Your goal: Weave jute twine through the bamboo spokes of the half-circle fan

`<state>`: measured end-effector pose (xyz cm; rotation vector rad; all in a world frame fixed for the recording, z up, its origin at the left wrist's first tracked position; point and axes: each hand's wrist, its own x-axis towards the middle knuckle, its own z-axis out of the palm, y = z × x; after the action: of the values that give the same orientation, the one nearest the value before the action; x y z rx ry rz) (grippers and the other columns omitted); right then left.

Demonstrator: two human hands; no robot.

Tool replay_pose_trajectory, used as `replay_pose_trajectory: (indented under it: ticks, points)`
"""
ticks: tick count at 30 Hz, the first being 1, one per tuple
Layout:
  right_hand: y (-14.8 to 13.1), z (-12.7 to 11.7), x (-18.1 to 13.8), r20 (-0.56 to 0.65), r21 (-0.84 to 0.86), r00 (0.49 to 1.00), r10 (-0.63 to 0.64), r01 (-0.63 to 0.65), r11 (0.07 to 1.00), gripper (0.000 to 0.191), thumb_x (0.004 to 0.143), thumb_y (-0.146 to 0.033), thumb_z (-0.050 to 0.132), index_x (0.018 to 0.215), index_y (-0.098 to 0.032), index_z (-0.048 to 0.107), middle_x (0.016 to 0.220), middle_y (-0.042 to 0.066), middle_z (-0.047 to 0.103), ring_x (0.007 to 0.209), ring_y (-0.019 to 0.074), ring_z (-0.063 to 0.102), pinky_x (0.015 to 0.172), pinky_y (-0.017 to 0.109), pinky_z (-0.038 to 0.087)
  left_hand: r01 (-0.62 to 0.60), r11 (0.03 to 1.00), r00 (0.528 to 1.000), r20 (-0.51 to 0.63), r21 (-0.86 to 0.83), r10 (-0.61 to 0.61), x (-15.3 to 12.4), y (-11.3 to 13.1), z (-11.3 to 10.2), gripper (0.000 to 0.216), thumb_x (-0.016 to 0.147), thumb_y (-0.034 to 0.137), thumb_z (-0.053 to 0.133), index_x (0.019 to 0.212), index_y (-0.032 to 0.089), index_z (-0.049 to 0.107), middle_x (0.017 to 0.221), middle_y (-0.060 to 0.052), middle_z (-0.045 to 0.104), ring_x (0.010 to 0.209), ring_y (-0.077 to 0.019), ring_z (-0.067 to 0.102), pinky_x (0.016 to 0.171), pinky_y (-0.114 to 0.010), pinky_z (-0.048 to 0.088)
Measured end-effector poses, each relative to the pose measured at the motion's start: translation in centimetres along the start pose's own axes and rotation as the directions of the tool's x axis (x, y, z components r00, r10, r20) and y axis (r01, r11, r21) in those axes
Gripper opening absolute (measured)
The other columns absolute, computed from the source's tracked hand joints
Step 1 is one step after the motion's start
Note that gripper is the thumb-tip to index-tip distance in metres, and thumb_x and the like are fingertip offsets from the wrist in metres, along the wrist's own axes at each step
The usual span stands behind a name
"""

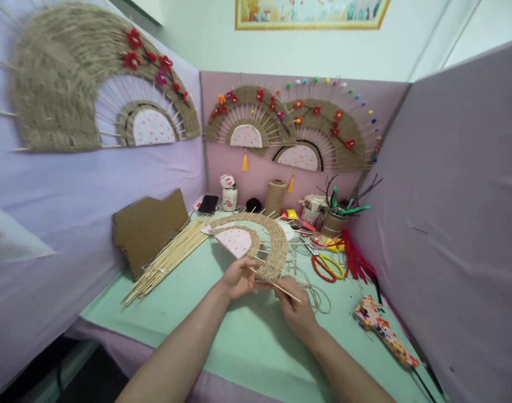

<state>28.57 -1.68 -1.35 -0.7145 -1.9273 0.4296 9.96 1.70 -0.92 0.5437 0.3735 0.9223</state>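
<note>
A half-woven jute fan [256, 240] on thin wooden sticks, with a pink dotted paper centre, is held above the green table mat [239, 341]. My left hand [239, 278] is closed on the fan's lower edge. My right hand [296, 308] is closed in a pinch on jute twine at the weave's end, just beside a protruding stick. A loose coil of twine [317, 294] trails on the mat to the right of the hands.
A bundle of bamboo sticks [167, 260] and cardboard pieces [149, 226] lie left. Scissors [327, 266], red pipe cleaners [357, 260], a twine spool [275, 197], a tool cup [334, 221] and a patterned glue gun [384, 330] sit right. Finished fans hang on the partition walls.
</note>
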Motion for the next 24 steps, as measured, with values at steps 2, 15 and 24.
replay_pose_trajectory:
  ticks: [2,15,24]
  points:
    - [0.0,0.0,0.1,0.023,-0.016,0.999,-0.036,0.036,0.999,0.019,0.089,-0.021,0.044,0.084,-0.021,0.063,0.067,0.003,0.058,0.063,0.0145,0.053,0.058,0.025,0.042,0.021,1.000,0.999,0.041,0.008,-0.021,-0.1,0.1,-0.4,0.032,0.072,0.015,0.046,0.099,0.008,0.062,0.090,-0.014,0.070,0.085,-0.0261,0.066,0.079,-0.044,0.049]
    - [1.4,-0.2,0.9,-0.015,-0.213,0.980,0.200,-0.199,0.957,0.042,0.082,-0.046,0.052,0.051,-0.018,0.050,0.049,-0.001,0.046,0.049,0.0115,0.038,0.050,0.024,0.030,-0.061,0.995,0.998,0.028,0.076,0.059,-0.9,0.7,-0.9,0.040,0.068,0.007,0.046,0.105,0.012,0.060,0.093,-0.012,0.070,0.089,-0.0257,0.066,0.084,-0.044,0.047]
    - [1.8,-0.5,0.9,0.010,-0.179,0.972,0.233,-0.228,0.957,0.038,0.083,-0.046,0.050,0.059,-0.018,0.057,0.057,0.001,0.055,0.054,0.0131,0.045,0.052,0.024,0.033,-0.166,0.986,0.984,0.062,0.012,0.165,-1.8,1.0,0.5,0.061,0.064,0.003,0.044,0.122,0.021,0.049,0.103,-0.009,0.067,0.094,-0.0246,0.065,0.084,-0.046,0.049]
